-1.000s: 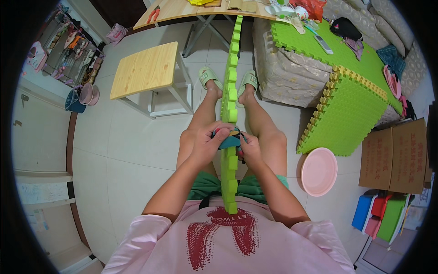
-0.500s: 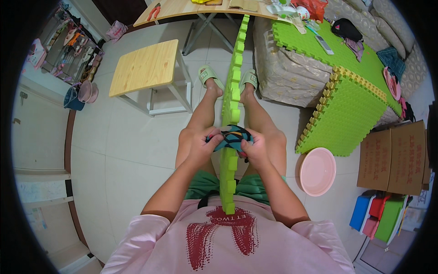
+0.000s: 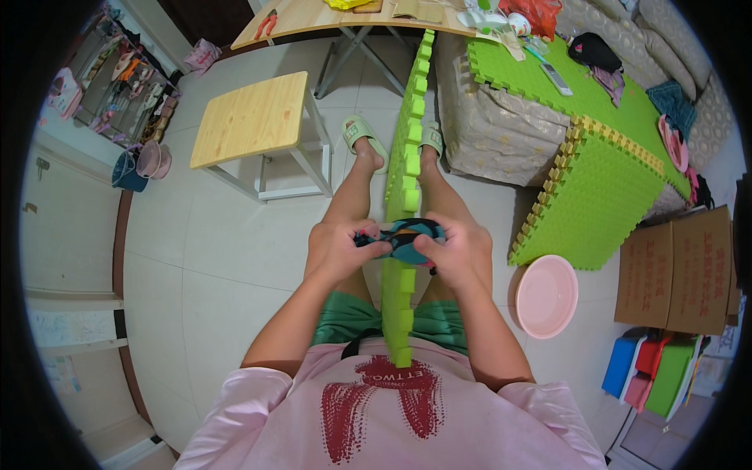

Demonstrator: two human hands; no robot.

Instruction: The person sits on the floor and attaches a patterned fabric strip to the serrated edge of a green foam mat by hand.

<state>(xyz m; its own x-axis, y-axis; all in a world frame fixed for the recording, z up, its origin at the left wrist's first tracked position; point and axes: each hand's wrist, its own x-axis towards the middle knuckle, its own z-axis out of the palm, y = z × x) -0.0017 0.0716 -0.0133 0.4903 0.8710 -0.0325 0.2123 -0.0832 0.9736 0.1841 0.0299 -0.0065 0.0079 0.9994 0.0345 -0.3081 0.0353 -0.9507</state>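
Between both hands is a small teal, black and orange patterned cloth item (image 3: 407,246); its exact kind I cannot make out. My left hand (image 3: 345,249) grips its left end with the thumb on top. My right hand (image 3: 457,249) pinches the other end, its thumb pressing on the cloth. Directly beneath, a green foam mat (image 3: 399,301) with toothed edges stands on its side between my legs, running from my shirt toward the far table. The cloth hides a stretch of the mat's upper edge, and my fingers hide the underside of the cloth.
Left of my feet stands a wooden-topped stool (image 3: 251,117). A folding table (image 3: 313,22) is beyond. On the right, green foam mats (image 3: 583,196) lean against a covered sofa (image 3: 501,125), near a pink basin (image 3: 546,296), cardboard boxes (image 3: 697,270) and coloured bins (image 3: 654,368).
My right hand has shifted slightly right and turned over the cloth. My left thumb now reaches farther along it. The cloth is bunched differently, and the standing mat leans slightly more to the right.
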